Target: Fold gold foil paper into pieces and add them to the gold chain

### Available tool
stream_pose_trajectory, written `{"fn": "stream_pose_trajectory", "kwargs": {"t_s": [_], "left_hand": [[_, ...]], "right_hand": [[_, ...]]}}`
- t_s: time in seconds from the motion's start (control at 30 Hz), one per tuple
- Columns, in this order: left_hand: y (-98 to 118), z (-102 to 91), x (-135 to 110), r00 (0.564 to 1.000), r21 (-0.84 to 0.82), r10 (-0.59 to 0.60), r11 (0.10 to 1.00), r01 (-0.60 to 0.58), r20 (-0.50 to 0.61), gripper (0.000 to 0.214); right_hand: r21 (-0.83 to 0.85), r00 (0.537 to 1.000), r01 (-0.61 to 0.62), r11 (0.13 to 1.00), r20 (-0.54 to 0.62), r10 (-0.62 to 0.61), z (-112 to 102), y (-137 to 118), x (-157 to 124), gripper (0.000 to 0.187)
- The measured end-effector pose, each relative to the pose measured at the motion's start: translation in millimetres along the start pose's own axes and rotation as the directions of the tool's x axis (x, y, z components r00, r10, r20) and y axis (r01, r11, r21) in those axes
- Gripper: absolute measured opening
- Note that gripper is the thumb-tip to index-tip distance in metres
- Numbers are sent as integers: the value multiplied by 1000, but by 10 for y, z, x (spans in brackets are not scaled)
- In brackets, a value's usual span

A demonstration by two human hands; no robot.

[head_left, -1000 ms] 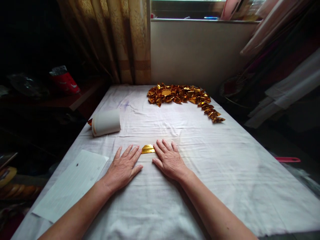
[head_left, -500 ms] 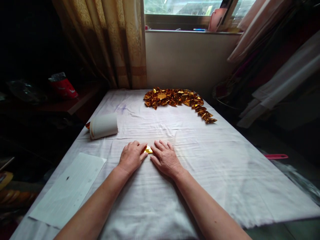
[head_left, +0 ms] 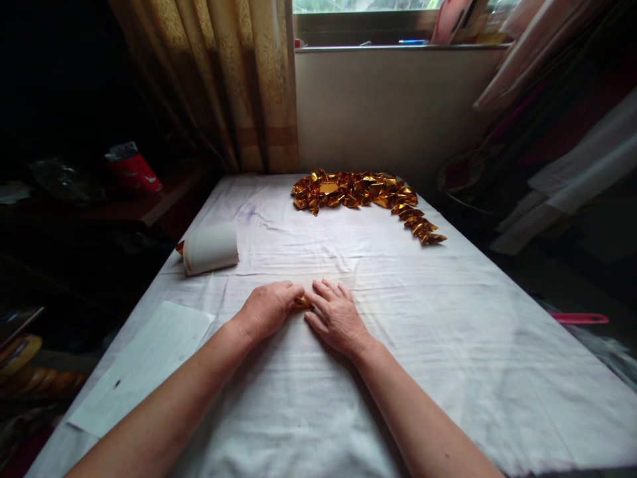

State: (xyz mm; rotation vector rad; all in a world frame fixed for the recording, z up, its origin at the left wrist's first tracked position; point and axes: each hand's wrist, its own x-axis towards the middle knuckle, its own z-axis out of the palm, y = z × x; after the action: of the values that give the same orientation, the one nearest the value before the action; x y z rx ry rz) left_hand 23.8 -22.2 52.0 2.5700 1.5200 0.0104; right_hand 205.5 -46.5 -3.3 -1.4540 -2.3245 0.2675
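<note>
The person's left hand (head_left: 269, 309) and right hand (head_left: 338, 318) meet at the near middle of the tabletop (head_left: 423, 365), which is covered with a white cloth; between them lies a small gold foil piece (head_left: 302, 303), mostly hidden by the fingers. The left fingers are bent together and appear to pinch the foil at its left end; the right fingers are extended and slightly spread, flat on the cloth, with the tips on or just beside the foil, though it is not possible to tell exactly. The step in hand seems to be folding this piece; the next move probably calls for the right hand to keep it steady while the left fingers press the fold sharp and even. At the far edge lies a chain of folded gold foil (head_left: 355, 190), which may be where such pieces belong.
</note>
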Motion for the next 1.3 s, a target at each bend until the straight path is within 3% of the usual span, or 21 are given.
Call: {"fn": "stream_pose_trajectory", "kwargs": {"t_s": [0.2, 0.3, 0.43, 0.6, 0.77, 0.93, 1.1, 1.3], "left_hand": [[-126, 64, -4, 949, 85, 281, 959, -271, -143, 19], [-197, 103, 17, 909, 39, 335, 941, -336, -247, 23], [-314, 194, 67, 876, -63, 371, 911, -408, -309, 22], [-437, 386, 93, 878, -89, 330, 920, -381, -348, 23], [-379, 442, -63, 873, -95, 306, 926, -366, -380, 26], [-220, 431, -250, 896, -155, 191, 950, -272, -400, 19], [-122, 523, -232, 886, -233, 37, 959, -161, -462, 8], [-95, 540, -226, 893, -286, -17, 950, -126, -450, 7]], "right_hand": [[15, 996, 43, 999, -73, -42, 70, 85, 15, 42], [-6, 986, 89, 996, -138, -89, 76, 139, 23, 40], [-36, 959, 172, 984, -223, -176, 53, 180, 32, 23], [-41, 922, 285, 958, -261, -285, 74, 123, 57, 13], [-5, 913, 349, 937, -223, -341, 92, 38, 72, 16], [43, 925, 340, 939, -195, -326, 70, 23, 69, 16], [171, 941, 327, 930, -149, -303, 35, 111, 47, 14], [237, 959, 269, 934, -152, -238, 39, 254, 23, 10]]}}
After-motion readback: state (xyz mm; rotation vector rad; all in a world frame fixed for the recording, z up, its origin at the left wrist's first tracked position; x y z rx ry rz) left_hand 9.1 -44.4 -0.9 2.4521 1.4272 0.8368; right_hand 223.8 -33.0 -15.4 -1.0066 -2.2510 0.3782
